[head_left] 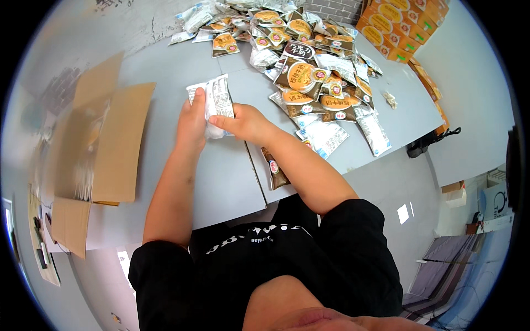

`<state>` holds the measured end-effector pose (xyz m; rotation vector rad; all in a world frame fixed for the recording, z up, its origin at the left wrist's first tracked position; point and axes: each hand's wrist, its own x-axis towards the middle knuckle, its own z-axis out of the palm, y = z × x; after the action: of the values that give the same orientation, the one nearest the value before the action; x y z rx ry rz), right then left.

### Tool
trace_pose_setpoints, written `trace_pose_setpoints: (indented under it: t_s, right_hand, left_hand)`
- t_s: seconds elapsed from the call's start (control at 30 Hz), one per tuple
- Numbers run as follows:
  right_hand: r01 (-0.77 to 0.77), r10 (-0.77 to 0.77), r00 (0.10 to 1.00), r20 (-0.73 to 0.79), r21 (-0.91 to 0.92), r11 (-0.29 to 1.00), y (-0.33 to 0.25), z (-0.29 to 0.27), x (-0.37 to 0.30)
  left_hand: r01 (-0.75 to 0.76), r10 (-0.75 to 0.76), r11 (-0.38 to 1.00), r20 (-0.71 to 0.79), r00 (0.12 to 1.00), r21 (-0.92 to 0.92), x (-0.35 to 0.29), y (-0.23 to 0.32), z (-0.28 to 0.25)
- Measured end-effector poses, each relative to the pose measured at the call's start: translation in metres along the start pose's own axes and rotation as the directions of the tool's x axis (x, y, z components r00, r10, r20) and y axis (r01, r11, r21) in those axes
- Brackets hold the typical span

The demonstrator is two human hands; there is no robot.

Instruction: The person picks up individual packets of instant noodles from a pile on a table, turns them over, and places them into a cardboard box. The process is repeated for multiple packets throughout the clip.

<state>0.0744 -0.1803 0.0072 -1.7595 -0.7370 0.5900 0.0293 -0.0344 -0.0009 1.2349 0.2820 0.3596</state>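
Single head cam, left unit of a side-by-side fisheye pair, worn on the person's head, aimed steeply down and forward over the table (223,176). Upright, unmirrored: scene left = wearer's left. Very close to the body: black shirt (265,270) fills the near middle, forearms (170,187) reach away from the lens, left hand (191,118) and right hand (249,122) sit mid-range, a bit left of centre. Coverage is wide: open carton (122,146) at left, orange boxes (389,33) far right, floor (372,201) near right. Straight edges bow toward the rim; corners go black.
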Motion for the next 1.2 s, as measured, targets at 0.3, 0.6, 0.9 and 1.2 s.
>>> trace_pose_setpoints:
  t_s: [0.3, 0.6, 0.9, 1.2]
  right_hand:
    - [0.008, -0.030, 0.995, 0.095, 0.225, 0.974, -0.003, -0.005, -0.002]
    - [0.183, -0.116, 0.982, -0.148, 0.625, 0.759, 0.005, -0.009, 0.001]
    - [0.287, -0.042, 0.948, -0.316, 0.791, 0.540, 0.010, -0.030, 0.008]
    - [0.119, -0.041, 0.991, -0.128, 0.694, 0.710, 0.016, -0.027, 0.006]
  left_hand:
    - [0.083, -0.078, 0.984, 0.037, 0.996, -0.160, 0.002, 0.000, 0.005]
    - [0.035, 0.015, 0.839, 0.087, 0.996, -0.543, -0.011, 0.008, 0.012]
    - [0.144, -0.069, 0.957, 0.285, 0.956, -0.252, -0.007, 0.021, -0.007]
    - [0.066, -0.143, 0.928, 0.185, 0.972, 0.368, -0.010, 0.016, -0.002]
